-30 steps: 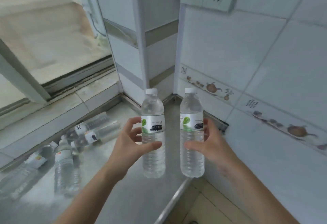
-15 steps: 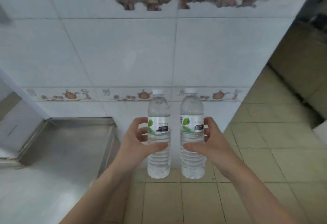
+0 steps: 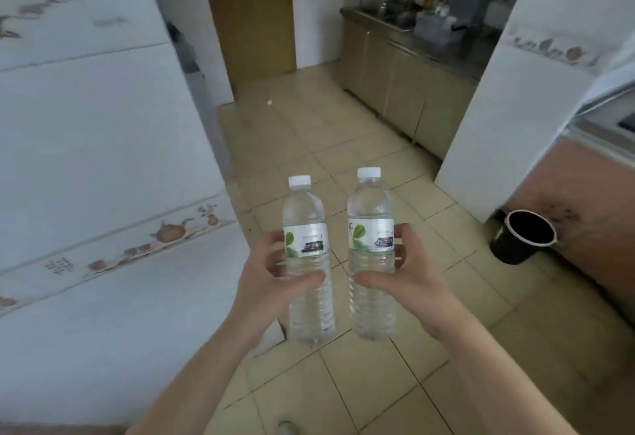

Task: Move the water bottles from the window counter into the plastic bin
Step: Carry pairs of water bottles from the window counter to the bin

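— Clear plastic, two of them: the person carries a water bottle in each hand, both upright, both with white caps and a white label with a green leaf.

— Which hand has which?

— The left hand (image 3: 271, 283) is wrapped round the left bottle (image 3: 307, 262), thumb across the front just under the label, fingers curled behind it. The right hand (image 3: 409, 280) grips the right bottle (image 3: 371, 256) the same way, thumb in front and fingertips showing at the label's far edge. Both hands are closed on their bottles, neither one loose.

— Do the bottles touch?

— No. They stand side by side with a narrow gap between them (the right one sits a little higher in the view). Both are held in the air over the tiled floor (image 3: 343, 383), in front of the person's chest.

— And around them?

— A white tiled wall (image 3: 86, 159) with a decorated border strip runs down the left. A dark bucket (image 3: 519, 242) stands on the floor to the right, against a reddish-brown surface. Farther off there is a wooden door (image 3: 251, 22) and a row of low cabinets (image 3: 395, 84) with cluttered things on top, too blurred to name. The plastic bin cannot be told apart in this view.
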